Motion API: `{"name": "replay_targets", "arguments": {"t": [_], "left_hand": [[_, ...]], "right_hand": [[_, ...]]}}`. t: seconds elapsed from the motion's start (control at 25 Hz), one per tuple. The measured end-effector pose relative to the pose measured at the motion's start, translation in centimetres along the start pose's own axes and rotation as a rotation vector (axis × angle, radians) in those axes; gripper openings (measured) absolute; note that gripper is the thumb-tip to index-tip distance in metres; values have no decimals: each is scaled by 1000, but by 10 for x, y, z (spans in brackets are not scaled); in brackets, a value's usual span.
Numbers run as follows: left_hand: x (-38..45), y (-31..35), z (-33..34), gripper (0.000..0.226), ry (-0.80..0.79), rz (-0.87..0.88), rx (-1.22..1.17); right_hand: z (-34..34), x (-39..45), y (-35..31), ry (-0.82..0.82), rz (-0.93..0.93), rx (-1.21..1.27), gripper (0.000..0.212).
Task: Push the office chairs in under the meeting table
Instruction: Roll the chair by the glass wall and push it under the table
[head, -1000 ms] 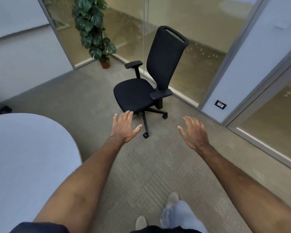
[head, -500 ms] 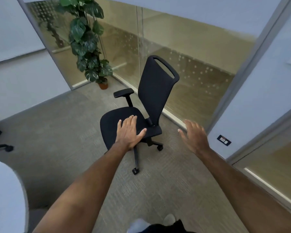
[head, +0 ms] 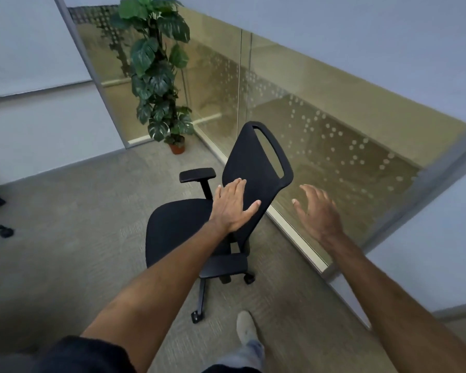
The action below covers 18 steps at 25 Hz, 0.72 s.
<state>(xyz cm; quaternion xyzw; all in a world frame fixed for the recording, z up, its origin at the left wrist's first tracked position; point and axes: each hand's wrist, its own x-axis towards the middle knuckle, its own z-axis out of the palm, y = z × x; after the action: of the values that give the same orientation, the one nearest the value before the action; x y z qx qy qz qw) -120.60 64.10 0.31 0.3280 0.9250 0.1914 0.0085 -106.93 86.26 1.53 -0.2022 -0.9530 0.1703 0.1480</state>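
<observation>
Hands are both wide open: left hand (head: 233, 204) lies flat on the black wheeled office chair (head: 226, 211), right hand (head: 318, 208) holds nothing. One-sided pushing could spin the chair into the glass wall (head: 334, 146).

An office meeting room: grey carpet-tile floor (head: 86, 238), dotted frosted glass partition wall (head: 320, 125), black wheeled swivel office chair (head: 226, 211), tall potted green-leaved plant (head: 156, 76).

- I've closed in on the chair (head: 256, 184); it fills more of the view.
- My left hand (head: 233, 205) has gone from over the seat to flat against the backrest.
- My right hand (head: 318, 211) now sits beside the backrest, fingers spread.
- The table has dropped out of view.
</observation>
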Motion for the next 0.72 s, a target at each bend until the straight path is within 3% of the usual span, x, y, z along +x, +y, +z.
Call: {"name": "replay_targets", "arguments": {"t": [0.28, 0.52, 0.72], "left_hand": [[144, 42, 39, 87, -56, -120, -126], [201, 67, 74, 112, -270, -301, -227], [245, 79, 85, 126, -239, -570, -374]], "right_hand": [[-5, 161, 50, -121, -105, 21, 50], [28, 279, 66, -303, -244, 46, 46], [66, 384, 54, -499, -506, -57, 77]]}}
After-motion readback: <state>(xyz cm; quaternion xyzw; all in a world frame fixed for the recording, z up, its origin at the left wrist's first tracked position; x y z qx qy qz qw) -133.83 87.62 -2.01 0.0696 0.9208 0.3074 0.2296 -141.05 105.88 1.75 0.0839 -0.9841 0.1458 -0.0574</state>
